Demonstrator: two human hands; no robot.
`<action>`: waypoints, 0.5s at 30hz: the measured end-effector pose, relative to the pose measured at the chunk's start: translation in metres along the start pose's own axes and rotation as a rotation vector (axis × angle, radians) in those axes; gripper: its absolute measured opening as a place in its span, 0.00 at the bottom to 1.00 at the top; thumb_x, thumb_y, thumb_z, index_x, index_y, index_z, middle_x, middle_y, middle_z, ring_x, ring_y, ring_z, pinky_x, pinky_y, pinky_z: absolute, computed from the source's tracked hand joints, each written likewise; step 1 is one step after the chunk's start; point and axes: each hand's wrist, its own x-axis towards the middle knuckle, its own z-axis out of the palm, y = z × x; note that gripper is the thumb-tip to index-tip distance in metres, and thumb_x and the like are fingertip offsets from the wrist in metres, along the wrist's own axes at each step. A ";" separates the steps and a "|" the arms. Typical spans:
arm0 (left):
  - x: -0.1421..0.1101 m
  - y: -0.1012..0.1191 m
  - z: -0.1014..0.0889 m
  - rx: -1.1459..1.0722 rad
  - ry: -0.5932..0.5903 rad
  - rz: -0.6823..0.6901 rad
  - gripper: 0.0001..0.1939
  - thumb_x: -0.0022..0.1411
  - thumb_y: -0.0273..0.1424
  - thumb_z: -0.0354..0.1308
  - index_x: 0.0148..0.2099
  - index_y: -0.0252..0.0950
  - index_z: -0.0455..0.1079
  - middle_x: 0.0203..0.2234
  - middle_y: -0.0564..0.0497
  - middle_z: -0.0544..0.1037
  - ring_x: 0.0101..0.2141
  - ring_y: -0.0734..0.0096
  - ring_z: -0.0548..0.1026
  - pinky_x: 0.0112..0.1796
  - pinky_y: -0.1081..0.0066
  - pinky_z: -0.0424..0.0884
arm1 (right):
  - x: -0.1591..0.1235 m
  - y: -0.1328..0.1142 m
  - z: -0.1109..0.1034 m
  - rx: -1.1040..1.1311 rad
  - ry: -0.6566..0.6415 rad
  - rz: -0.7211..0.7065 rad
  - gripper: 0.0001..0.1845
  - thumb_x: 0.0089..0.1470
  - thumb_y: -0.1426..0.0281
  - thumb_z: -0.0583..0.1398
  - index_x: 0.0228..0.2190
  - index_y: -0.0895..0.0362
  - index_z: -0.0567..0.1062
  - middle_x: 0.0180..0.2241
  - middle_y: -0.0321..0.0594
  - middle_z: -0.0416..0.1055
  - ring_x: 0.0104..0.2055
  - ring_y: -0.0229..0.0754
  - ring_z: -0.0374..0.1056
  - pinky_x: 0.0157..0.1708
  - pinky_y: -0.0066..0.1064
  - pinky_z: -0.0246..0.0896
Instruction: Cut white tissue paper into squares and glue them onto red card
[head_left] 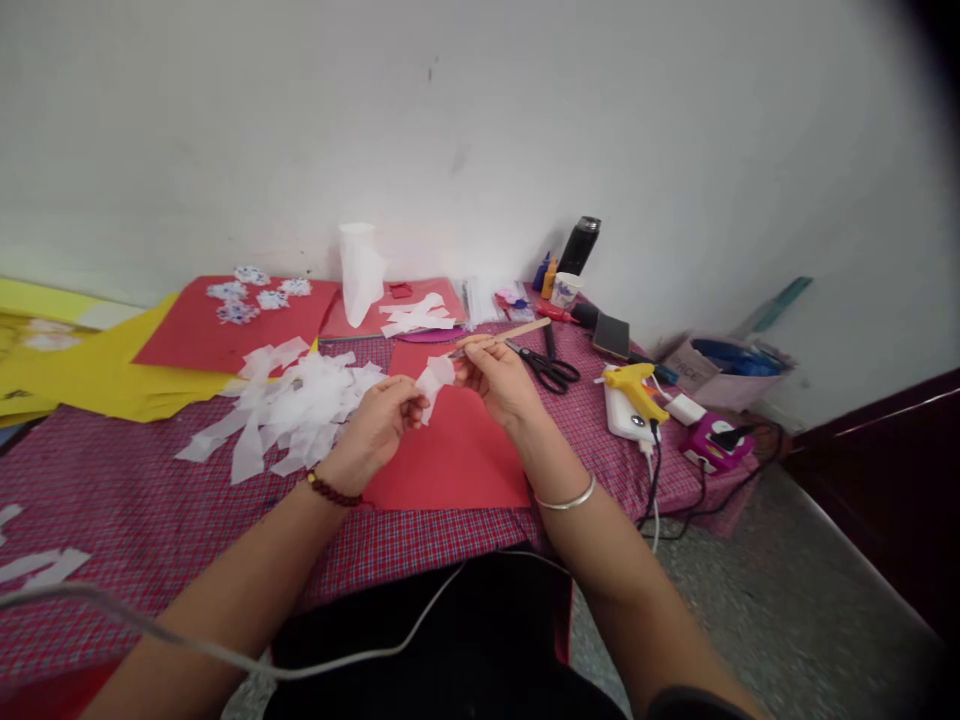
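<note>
My left hand (379, 425) is closed, pinching a small folded piece of white paper (435, 380) above a red paper sheet (450, 450). My right hand (495, 380) is closed too, its fingers on the other side of the same white piece, and it grips a thin pen-like tool (461, 350) that points left. A pile of white paper scraps (292, 405) lies just left of my left hand. Black scissors (551, 368) and a wooden stick (525, 330) lie just beyond my right hand.
A yellow glue gun (636, 388) rests on a white box at the right, with cables trailing off the edge. Yellow sheets (90, 375), a red sheet with paper flowers (240, 300), a white paper bag (360, 270), bottles and a black flask (579, 245) stand by the wall.
</note>
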 end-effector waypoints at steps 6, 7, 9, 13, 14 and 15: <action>0.004 0.002 -0.004 -0.037 -0.025 0.020 0.06 0.40 0.29 0.61 0.21 0.35 0.66 0.17 0.54 0.71 0.18 0.77 0.66 0.19 0.77 0.61 | 0.004 -0.013 -0.009 0.270 0.122 0.131 0.03 0.56 0.72 0.64 0.30 0.56 0.75 0.21 0.29 0.75 0.18 0.31 0.69 0.22 0.22 0.70; 0.004 0.002 -0.004 -0.039 -0.026 0.019 0.06 0.40 0.29 0.61 0.21 0.35 0.66 0.17 0.54 0.71 0.18 0.77 0.66 0.19 0.77 0.61 | 0.005 -0.014 -0.010 0.308 0.147 0.144 0.04 0.58 0.73 0.63 0.30 0.56 0.75 0.20 0.29 0.75 0.18 0.31 0.69 0.22 0.22 0.70; 0.005 0.003 -0.004 -0.040 -0.028 0.020 0.06 0.40 0.28 0.61 0.22 0.35 0.66 0.17 0.54 0.71 0.18 0.78 0.66 0.19 0.77 0.61 | 0.008 -0.017 -0.014 0.374 0.195 0.164 0.06 0.60 0.74 0.60 0.30 0.57 0.75 0.20 0.28 0.75 0.18 0.31 0.69 0.22 0.21 0.71; 0.009 0.001 -0.009 -0.040 -0.038 -0.007 0.06 0.40 0.28 0.61 0.23 0.35 0.65 0.18 0.54 0.72 0.17 0.78 0.66 0.18 0.77 0.59 | 0.013 -0.024 -0.023 0.458 0.237 0.166 0.08 0.61 0.75 0.58 0.30 0.57 0.75 0.18 0.28 0.74 0.16 0.30 0.68 0.22 0.21 0.70; 0.011 0.000 -0.011 -0.030 -0.054 -0.013 0.06 0.40 0.28 0.61 0.23 0.35 0.65 0.18 0.54 0.72 0.17 0.78 0.66 0.18 0.77 0.59 | 0.014 -0.026 -0.026 0.473 0.248 0.155 0.08 0.61 0.75 0.58 0.30 0.57 0.75 0.18 0.28 0.74 0.16 0.30 0.68 0.21 0.20 0.70; 0.013 -0.001 -0.014 -0.014 -0.080 -0.016 0.06 0.41 0.28 0.61 0.23 0.35 0.65 0.18 0.53 0.72 0.17 0.77 0.66 0.18 0.77 0.59 | 0.014 -0.028 -0.028 0.487 0.263 0.142 0.09 0.61 0.76 0.58 0.30 0.57 0.75 0.18 0.29 0.74 0.16 0.29 0.68 0.21 0.20 0.70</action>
